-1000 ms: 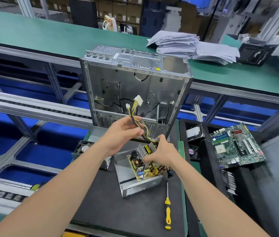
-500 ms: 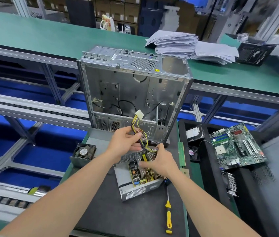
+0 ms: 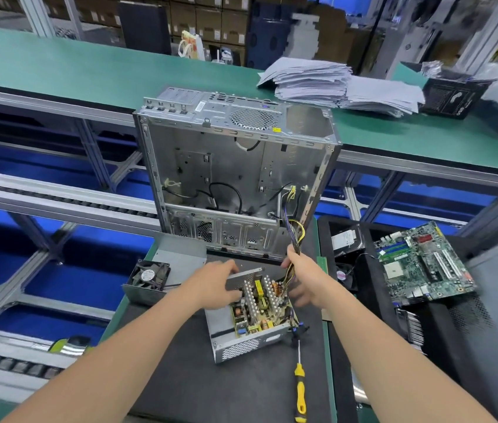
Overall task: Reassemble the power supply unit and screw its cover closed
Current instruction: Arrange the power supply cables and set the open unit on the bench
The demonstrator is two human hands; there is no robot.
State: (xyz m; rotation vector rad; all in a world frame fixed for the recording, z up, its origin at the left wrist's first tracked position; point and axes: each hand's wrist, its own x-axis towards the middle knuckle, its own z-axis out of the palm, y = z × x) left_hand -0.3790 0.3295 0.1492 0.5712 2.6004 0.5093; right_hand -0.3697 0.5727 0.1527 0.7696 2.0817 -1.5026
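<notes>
Your power supply unit sits open on the black mat, in front of the computer chassis, which stands upright with its open side facing you. The circuit board lies inside the metal case, its heatsinks and copper coil exposed.

Your left hand is at the far left corner of the case. Its fingers lie across the top edge of the perforated rear wall, but I cannot tell whether they clamp that wall or only rest on it.

Your right hand is at the far right corner, its fingers curled tight round the cable bundle. The yellow, black and purple wires rise from the board through your fist and run up into the chassis.

The cover lies apart from the unit at the left edge of the surface, with the fan mounted in it. The yellow-handled screwdriver lies on the mat just in front of the unit's near right corner, tip pointing toward it, and neither hand touches it.

The round label on the fan hub, the yellow sticker on the chassis top and the white sticker beside the motherboard are all too small to read.
</notes>
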